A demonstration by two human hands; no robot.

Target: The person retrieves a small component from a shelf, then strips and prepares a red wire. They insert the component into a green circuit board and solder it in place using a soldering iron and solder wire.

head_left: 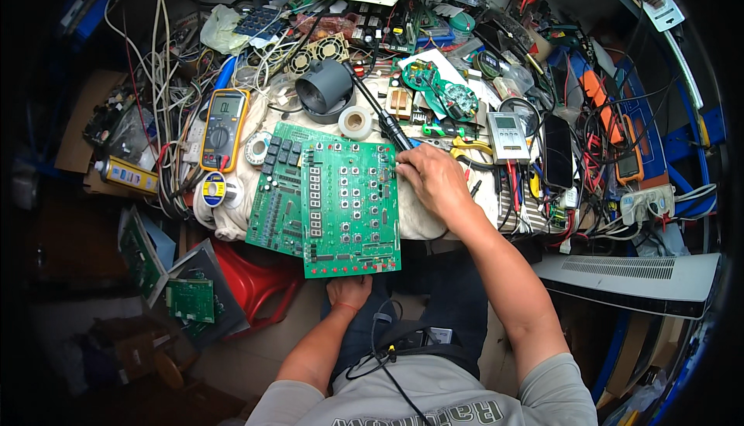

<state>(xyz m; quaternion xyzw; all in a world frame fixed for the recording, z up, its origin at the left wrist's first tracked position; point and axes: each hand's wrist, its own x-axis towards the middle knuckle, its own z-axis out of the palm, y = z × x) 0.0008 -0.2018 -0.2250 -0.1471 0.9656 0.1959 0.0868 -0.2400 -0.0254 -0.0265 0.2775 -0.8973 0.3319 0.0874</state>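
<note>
A green circuit board (333,209) with a column of digit displays and rows of small push buttons overhangs the bench's front edge. My left hand (349,289) holds it from beneath at the lower edge, its fingers hidden. At the board's upper right edge is my right hand (434,178), thumb and fingers pinched together on the rim. A second green board (276,217) with black relays lies partly under the first. Just above my right hand, a black pen-shaped tool (394,129) with a cable lies slanted; contact with my fingers is unclear.
On the left are a yellow multimeter (225,130) and a solder spool (213,189). A grey cylinder (324,89) and a tape roll (356,123) stand beyond the boards. A white meter (508,137) and yellow-handled pliers (471,147) lie right. A red stool (252,286) stands below left.
</note>
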